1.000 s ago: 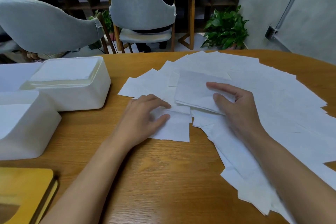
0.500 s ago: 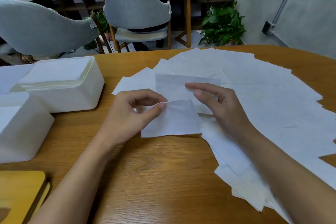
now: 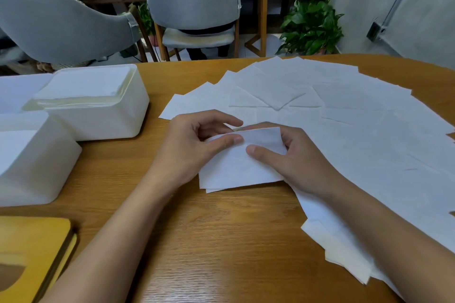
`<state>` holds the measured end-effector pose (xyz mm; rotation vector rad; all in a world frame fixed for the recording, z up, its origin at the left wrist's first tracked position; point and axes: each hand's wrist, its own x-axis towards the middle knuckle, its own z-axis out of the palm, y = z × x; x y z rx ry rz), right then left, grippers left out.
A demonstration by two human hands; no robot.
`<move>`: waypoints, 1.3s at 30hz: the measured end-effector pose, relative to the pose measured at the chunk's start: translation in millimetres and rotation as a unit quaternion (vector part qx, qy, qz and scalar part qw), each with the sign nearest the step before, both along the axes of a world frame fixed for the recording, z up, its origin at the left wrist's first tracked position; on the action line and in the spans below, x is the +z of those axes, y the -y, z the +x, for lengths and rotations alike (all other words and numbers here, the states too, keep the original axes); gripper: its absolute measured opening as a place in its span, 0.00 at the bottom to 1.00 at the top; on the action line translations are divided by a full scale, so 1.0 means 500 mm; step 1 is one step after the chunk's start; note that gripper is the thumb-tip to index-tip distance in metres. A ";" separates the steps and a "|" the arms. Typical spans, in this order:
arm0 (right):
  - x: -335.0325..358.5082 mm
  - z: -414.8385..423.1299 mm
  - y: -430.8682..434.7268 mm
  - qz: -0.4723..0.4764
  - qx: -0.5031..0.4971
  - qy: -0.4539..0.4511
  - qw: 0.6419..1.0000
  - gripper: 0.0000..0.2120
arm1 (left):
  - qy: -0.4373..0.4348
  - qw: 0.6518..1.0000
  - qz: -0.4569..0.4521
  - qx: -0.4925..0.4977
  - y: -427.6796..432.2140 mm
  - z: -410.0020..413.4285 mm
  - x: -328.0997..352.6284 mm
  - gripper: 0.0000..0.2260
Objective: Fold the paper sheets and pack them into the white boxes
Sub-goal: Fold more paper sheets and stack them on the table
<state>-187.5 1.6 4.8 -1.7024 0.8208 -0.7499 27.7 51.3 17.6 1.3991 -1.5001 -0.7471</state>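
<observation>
The left hand (image 3: 194, 145) and the right hand (image 3: 290, 155) pinch the folded top edge of a paper sheet (image 3: 236, 167) in the middle of the surface (image 3: 221, 241), well apart from the white boxes (image 3: 98, 115) at the left edge, and uneven pressing would likely skew the crease or drag the loose sheets (image 3: 344, 118) underneath.

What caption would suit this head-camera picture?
Left hand and right hand fold a paper sheet on the table near white boxes.

A partly folded white paper sheet (image 3: 236, 165) lies near centre on the wooden surface (image 3: 221, 241). Many loose sheets (image 3: 357, 125) fan out, overlapping, right and far of it. At left, the far white box (image 3: 98, 120) holds stacked folded paper; the near white box (image 3: 37, 170) stands just beside it.
</observation>
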 end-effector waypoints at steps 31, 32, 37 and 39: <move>0.025 -0.184 0.083 -0.116 -0.207 -0.010 0.971 0.17 | 0.214 0.958 -0.113 -0.152 0.013 -0.186 -0.064 0.20; 0.019 -0.194 0.081 -0.116 -0.212 -0.004 0.970 0.17 | 0.233 0.951 -0.116 -0.168 0.012 -0.201 -0.064 0.24; 0.001 -0.204 0.082 -0.112 -0.225 0.026 0.968 0.17 | 0.366 0.904 -0.105 -0.197 0.015 -0.248 -0.056 0.36; -0.001 -0.199 0.087 -0.112 -0.220 0.034 0.968 0.17 | 0.384 0.896 -0.116 -0.191 0.014 -0.251 -0.058 0.33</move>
